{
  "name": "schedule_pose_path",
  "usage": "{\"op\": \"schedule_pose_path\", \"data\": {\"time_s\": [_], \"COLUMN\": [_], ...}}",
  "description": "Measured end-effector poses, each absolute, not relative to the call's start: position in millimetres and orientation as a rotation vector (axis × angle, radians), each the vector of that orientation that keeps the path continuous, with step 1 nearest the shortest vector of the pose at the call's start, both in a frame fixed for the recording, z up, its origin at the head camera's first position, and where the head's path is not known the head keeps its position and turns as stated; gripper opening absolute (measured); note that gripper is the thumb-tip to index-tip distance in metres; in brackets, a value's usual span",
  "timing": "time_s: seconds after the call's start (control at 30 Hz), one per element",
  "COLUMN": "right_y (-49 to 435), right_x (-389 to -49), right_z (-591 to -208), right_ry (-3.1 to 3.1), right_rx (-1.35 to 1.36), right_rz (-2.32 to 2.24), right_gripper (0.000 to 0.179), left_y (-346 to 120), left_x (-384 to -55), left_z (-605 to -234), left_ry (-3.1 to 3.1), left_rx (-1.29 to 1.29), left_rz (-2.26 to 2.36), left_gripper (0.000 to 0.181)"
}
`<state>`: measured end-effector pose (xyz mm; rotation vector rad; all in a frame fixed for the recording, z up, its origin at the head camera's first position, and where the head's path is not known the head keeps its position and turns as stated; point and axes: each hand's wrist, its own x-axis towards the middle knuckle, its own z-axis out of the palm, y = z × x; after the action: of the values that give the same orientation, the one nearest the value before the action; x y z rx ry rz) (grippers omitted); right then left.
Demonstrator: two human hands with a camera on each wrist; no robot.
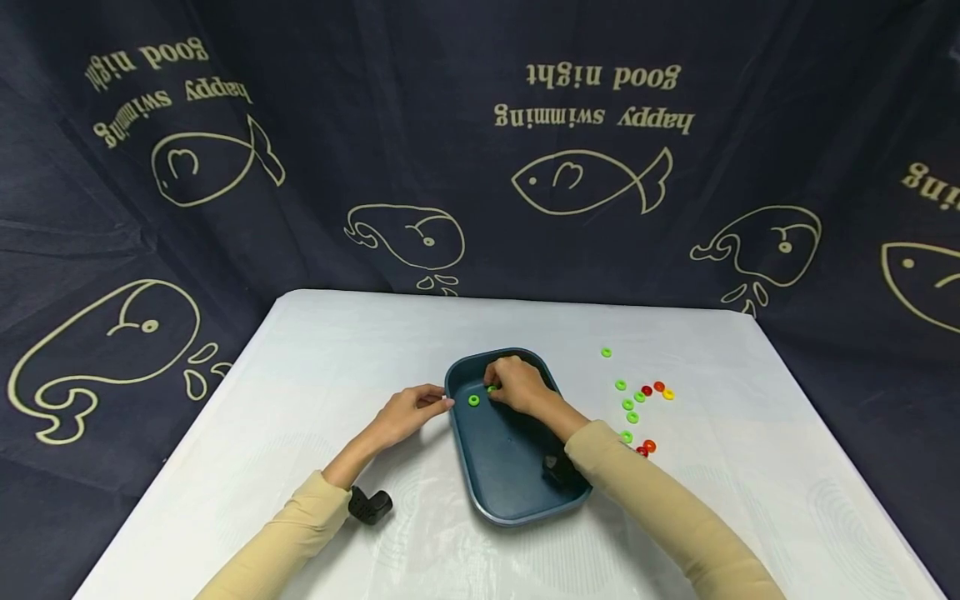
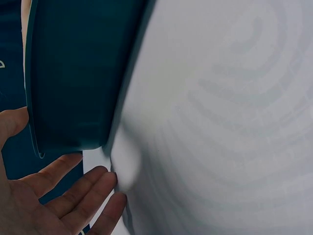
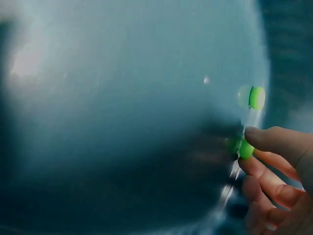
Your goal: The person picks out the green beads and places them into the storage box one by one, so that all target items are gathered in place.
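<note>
A dark blue tray (image 1: 495, 467) stands on the white-covered table. My right hand (image 1: 517, 385) reaches into its far end and pinches a small green ring (image 3: 246, 149) between thumb and fingers, close over the tray floor. Beside it, a second green ring (image 1: 474, 401) lies in the tray. At the tray's left side is my left hand (image 1: 411, 412). In the left wrist view its thumb (image 2: 17, 121) touches the rim, while the other fingers (image 2: 93, 193) extend loosely spread along the outside of the wall.
Right of the tray lie several loose rings: green ones (image 1: 627, 405), red ones (image 1: 647, 390), orange ones (image 1: 649, 446) and a yellow one (image 1: 669, 394). Some sit close to my right sleeve (image 1: 660, 496). A dark cloth (image 1: 480, 150) with fish and whale drawings hangs behind the table (image 1: 360, 333).
</note>
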<state>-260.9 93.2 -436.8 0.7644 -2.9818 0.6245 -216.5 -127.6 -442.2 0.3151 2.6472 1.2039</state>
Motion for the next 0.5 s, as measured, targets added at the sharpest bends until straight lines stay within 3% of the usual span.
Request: {"op": "schedule_pose_path", "data": {"time_s": [0.5], "right_y": [98.2], "right_x": [-260.4], "right_z": [-429.8], "right_ry": [-2.954], "right_rx": [0.758], "right_rz": [0.625], "right_gripper": [0.017], "left_y": [-127.0], "left_x": [-215.7], "left_z": [-442.0], "left_ry": [2.638], "left_rx": [0.316], "left_rz": [1.210], "left_gripper": [0.046]}}
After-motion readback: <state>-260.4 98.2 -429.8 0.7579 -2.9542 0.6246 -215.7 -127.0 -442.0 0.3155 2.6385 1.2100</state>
